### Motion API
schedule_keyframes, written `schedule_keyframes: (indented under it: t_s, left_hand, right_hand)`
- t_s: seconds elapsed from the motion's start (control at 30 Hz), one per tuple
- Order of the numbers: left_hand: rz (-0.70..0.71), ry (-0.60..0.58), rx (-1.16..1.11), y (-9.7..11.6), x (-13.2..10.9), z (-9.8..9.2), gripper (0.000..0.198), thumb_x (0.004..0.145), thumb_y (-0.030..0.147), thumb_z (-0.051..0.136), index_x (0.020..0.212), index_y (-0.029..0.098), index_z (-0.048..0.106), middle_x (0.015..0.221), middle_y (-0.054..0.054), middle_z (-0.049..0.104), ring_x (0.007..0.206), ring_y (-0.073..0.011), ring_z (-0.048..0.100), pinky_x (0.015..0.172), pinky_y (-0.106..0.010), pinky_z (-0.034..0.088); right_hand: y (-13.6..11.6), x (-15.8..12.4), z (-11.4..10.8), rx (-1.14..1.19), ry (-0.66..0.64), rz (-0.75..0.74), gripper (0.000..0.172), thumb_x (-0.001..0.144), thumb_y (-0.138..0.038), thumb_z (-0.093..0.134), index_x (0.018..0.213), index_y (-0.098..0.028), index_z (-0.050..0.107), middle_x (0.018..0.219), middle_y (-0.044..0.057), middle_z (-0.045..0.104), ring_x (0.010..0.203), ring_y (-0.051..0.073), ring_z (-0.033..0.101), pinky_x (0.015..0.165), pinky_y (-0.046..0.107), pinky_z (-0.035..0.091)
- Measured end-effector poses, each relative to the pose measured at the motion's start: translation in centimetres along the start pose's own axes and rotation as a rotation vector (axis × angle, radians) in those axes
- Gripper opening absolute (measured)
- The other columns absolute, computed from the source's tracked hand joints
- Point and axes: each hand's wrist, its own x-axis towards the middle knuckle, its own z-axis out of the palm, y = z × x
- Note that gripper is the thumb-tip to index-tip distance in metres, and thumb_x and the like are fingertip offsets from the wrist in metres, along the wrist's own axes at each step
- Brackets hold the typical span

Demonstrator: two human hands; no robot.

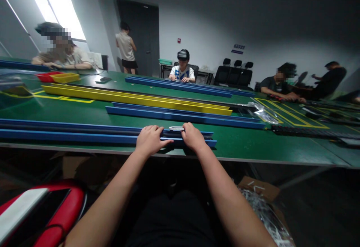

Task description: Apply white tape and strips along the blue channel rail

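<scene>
My left hand [151, 140] and my right hand [192, 137] rest side by side on a long blue rail [84, 138] lying along the near edge of the green table [247, 142]. Both hands are curled, fingers bent over a dark strip [84, 129] running in the rail's channel. Between the two hands sits a small whitish flat piece [176, 128], touched by the fingertips of both. The left thumb points right along the rail's front lip. What lies under the fingers is hidden.
More blue rails [182, 116] and a long yellow rail [135, 98] lie farther back. Red and yellow trays [60, 77] stand at far left. Clear plastic bags [264, 115] lie to the right. Several people sit around the table. A red-and-black object [42, 209] is near my left knee.
</scene>
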Motion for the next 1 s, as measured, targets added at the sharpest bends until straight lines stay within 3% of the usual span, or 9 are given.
schedule_keyframes:
  t_s: [0.1, 0.2, 0.47, 0.53, 0.6, 0.67, 0.77, 0.9, 1.0]
  left_hand:
    - [0.001, -0.01, -0.016, 0.6, 0.0, -0.1, 0.07, 0.075, 0.079, 0.048, 0.116, 0.024, 0.064, 0.105, -0.011, 0.066, 0.106, -0.0302, 0.056, 0.095, -0.042, 0.037]
    - [0.022, -0.006, -0.052, 2.9, 0.3, 0.2, 0.072, 0.074, 0.08, 0.048, 0.116, 0.023, 0.064, 0.105, -0.012, 0.066, 0.106, -0.0306, 0.056, 0.094, -0.042, 0.037]
    - [0.083, -0.011, -0.21, 15.4, 2.2, 2.7, 0.069, 0.079, 0.074, 0.049, 0.114, 0.017, 0.063, 0.106, -0.018, 0.063, 0.105, -0.0334, 0.054, 0.095, -0.048, 0.035]
    - [0.161, -0.021, -0.238, 17.4, 2.3, 3.1, 0.065, 0.082, 0.066, 0.053, 0.124, 0.017, 0.058, 0.113, -0.019, 0.062, 0.11, -0.0333, 0.053, 0.098, -0.049, 0.034]
    - [0.233, -0.018, -0.262, 17.9, 2.2, 3.0, 0.061, 0.084, 0.058, 0.057, 0.131, 0.02, 0.053, 0.123, -0.017, 0.06, 0.117, -0.032, 0.051, 0.103, -0.048, 0.032]
    - [0.282, -0.012, -0.284, 16.6, 2.0, 2.6, 0.058, 0.086, 0.051, 0.057, 0.135, 0.023, 0.05, 0.132, -0.014, 0.058, 0.122, -0.029, 0.05, 0.106, -0.045, 0.031]
    - [0.255, -0.041, -0.267, 11.5, 1.9, 1.5, 0.06, 0.086, 0.053, 0.056, 0.138, 0.024, 0.048, 0.129, -0.011, 0.061, 0.118, -0.0267, 0.054, 0.103, -0.04, 0.036]
    - [0.131, -0.18, -0.127, 2.9, 1.6, 0.1, 0.072, 0.073, 0.073, 0.057, 0.127, 0.025, 0.06, 0.117, -0.011, 0.067, 0.11, -0.0307, 0.058, 0.096, -0.04, 0.041]
    - [0.053, -0.23, -0.043, -0.8, 1.2, -0.6, 0.08, 0.068, 0.08, 0.055, 0.125, 0.024, 0.062, 0.109, -0.012, 0.068, 0.104, -0.0314, 0.06, 0.092, -0.04, 0.042]
  right_hand:
    - [0.1, -0.6, -0.2, -0.026, 0.024, -0.009, 0.024, 0.098, -0.033, 0.036, 0.109, -0.022, 0.054, 0.107, 0.007, 0.061, 0.092, 0.02, 0.06, 0.077, 0.029, 0.041]
    - [1.8, -1.5, -0.8, -0.044, 0.08, 0.045, 0.024, 0.097, -0.034, 0.036, 0.108, -0.022, 0.055, 0.104, 0.006, 0.063, 0.088, 0.02, 0.061, 0.075, 0.029, 0.041]
    - [14.1, -6.2, -4.8, 0.03, 0.1, 0.165, 0.019, 0.087, -0.026, 0.048, 0.098, -0.021, 0.062, 0.1, 0.007, 0.067, 0.091, 0.019, 0.06, 0.081, 0.027, 0.041]
    - [16.4, -7.0, -5.6, 0.056, 0.122, 0.209, 0.019, 0.084, -0.025, 0.049, 0.097, -0.02, 0.064, 0.1, 0.008, 0.068, 0.092, 0.02, 0.06, 0.082, 0.028, 0.042]
    - [17.6, -7.3, -6.1, 0.067, 0.135, 0.238, 0.02, 0.085, -0.025, 0.048, 0.095, -0.02, 0.065, 0.097, 0.007, 0.068, 0.09, 0.019, 0.06, 0.079, 0.028, 0.041]
    - [17.3, -7.0, -6.2, 0.029, 0.105, 0.269, 0.018, 0.087, -0.028, 0.048, 0.091, -0.021, 0.065, 0.093, 0.006, 0.068, 0.085, 0.018, 0.06, 0.074, 0.027, 0.04]
    - [14.6, -6.0, -5.4, -0.076, 0.044, 0.304, 0.018, 0.09, -0.033, 0.049, 0.089, -0.023, 0.063, 0.092, 0.005, 0.068, 0.081, 0.018, 0.06, 0.068, 0.027, 0.037]
    - [7.5, -3.9, -3.0, -0.101, 0.038, 0.225, 0.018, 0.093, -0.031, 0.044, 0.096, -0.024, 0.061, 0.098, 0.005, 0.068, 0.085, 0.019, 0.062, 0.072, 0.028, 0.038]
    - [2.4, -2.7, -1.3, -0.073, 0.043, 0.11, 0.022, 0.096, -0.033, 0.041, 0.103, -0.025, 0.059, 0.103, 0.006, 0.067, 0.09, 0.02, 0.062, 0.077, 0.03, 0.039]
